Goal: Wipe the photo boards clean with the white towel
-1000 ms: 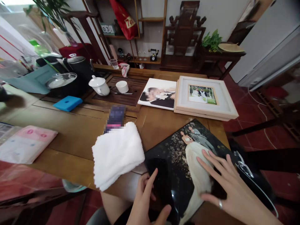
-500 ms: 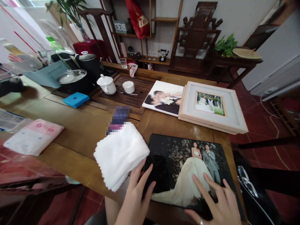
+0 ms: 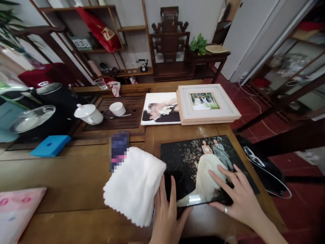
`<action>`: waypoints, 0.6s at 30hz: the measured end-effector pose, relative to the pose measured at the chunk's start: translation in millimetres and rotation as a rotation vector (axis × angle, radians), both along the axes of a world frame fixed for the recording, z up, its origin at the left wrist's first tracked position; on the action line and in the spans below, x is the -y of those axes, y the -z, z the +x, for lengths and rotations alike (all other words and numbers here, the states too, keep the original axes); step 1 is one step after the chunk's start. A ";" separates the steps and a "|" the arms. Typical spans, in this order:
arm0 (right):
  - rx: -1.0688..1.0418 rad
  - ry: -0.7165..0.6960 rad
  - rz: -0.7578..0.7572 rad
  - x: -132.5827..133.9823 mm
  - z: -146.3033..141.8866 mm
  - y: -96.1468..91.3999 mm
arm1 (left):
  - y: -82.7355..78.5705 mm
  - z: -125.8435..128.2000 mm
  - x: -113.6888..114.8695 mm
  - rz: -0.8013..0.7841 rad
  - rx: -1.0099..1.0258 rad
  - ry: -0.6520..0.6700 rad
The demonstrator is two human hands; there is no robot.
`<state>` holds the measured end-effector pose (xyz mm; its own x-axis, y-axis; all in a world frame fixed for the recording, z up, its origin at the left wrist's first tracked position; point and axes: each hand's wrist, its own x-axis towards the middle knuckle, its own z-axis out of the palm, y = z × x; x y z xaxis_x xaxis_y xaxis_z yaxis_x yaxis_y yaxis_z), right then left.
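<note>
A dark, glossy wedding photo panel (image 3: 188, 152) lies on the wooden table in front of me. My left hand (image 3: 166, 206) grips its near left corner, fingers along the side and thumb at the front edge. My right hand (image 3: 233, 189), with a ring, holds the near right part: its fingers are spread over the printed dress and its thumb is at the front edge. A folded white cloth (image 3: 134, 186) lies left of the panel, against my left fingers. Part of the panel's left edge is hidden behind those fingers.
Beyond the panel are a white photo board (image 3: 162, 117) and a pale picture frame (image 3: 182, 105). Leftward stand a lidded white cup (image 3: 88, 114), a small white bowl (image 3: 117, 109), a blue block (image 3: 50, 145) and a pink-white packet (image 3: 17, 210). A black bag (image 3: 259, 166) sits beyond the table's right edge.
The view has turned right, so the background has shifted left. The panel has turned slightly and moved away from me with both hands on it. The cloth remains beside my left hand.
</note>
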<state>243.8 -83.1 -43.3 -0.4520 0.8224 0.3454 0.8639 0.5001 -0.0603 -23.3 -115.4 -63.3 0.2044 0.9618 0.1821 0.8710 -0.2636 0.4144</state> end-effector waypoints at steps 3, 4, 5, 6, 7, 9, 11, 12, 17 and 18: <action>-0.005 0.010 0.004 2.3 0.3 1.0 | -0.8 0.1 -1.9 0.016 0.013 0.002; -0.007 0.010 0.008 2.8 0.6 1.5 | -1.1 0.4 -2.5 0.021 0.019 0.001; -0.008 0.012 0.012 3.2 0.7 1.8 | -1.4 0.7 -2.9 0.025 0.027 0.002; -0.006 0.014 0.016 3.4 0.5 1.9 | -1.7 1.2 -3.2 0.029 0.037 0.004; -0.002 0.017 0.018 3.5 0.0 1.8 | -1.8 1.6 -3.3 0.034 0.047 0.006; 0.007 0.027 0.031 3.7 -2.5 1.2 | -1.6 2.3 -3.0 0.050 0.065 0.007; 0.010 0.045 0.056 4.3 -6.6 0.4 | -0.8 2.7 -2.2 0.071 0.081 -0.003; 0.010 0.055 0.070 4.7 -9.1 0.2 | -0.1 2.7 -1.7 0.083 0.091 -0.011; 0.015 0.078 0.116 7.0 -18.7 1.0 | 3.3 1.8 -1.0 0.124 0.142 -0.055; 0.017 0.078 0.124 7.3 -19.5 1.3 | 3.8 1.6 -1.3 0.131 0.146 -0.056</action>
